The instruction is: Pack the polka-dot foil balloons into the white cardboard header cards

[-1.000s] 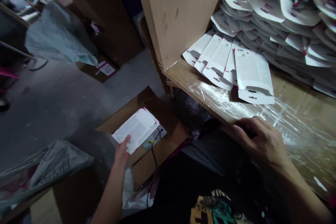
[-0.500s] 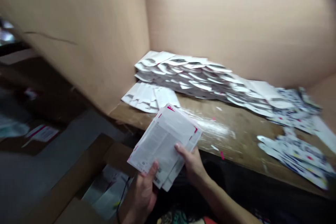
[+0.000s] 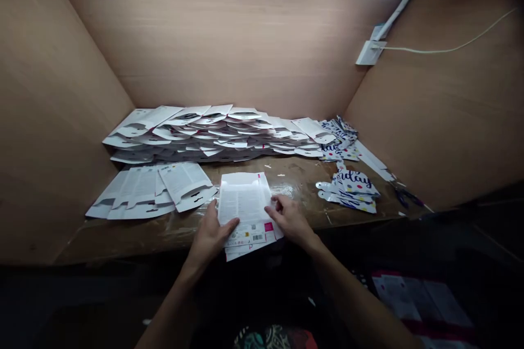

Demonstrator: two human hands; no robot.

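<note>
A small stack of white printed cards [image 3: 246, 209] with a barcode and pink marks lies at the front edge of the wooden bench [image 3: 295, 174]. My left hand [image 3: 210, 234] grips its left side, thumb on top. My right hand [image 3: 290, 218] holds its right edge with the fingers curled on the cards. To the left lies a fanned row of white hang-tab cards [image 3: 151, 190]. Behind them spreads a long heap of similar white cards [image 3: 213, 132].
Colourful lettered cards [image 3: 350, 188] lie at the right of the bench, more of them [image 3: 339, 139] further back. Wooden walls enclose the bench on three sides. A white socket box [image 3: 370, 52] with a cable hangs on the right wall. Scissors [image 3: 405, 195] rest at the right edge.
My left hand lifted the card stack out of the floor box, my right hand joined it, and both set it down on the bench. My view swung from the floor to the bench.
</note>
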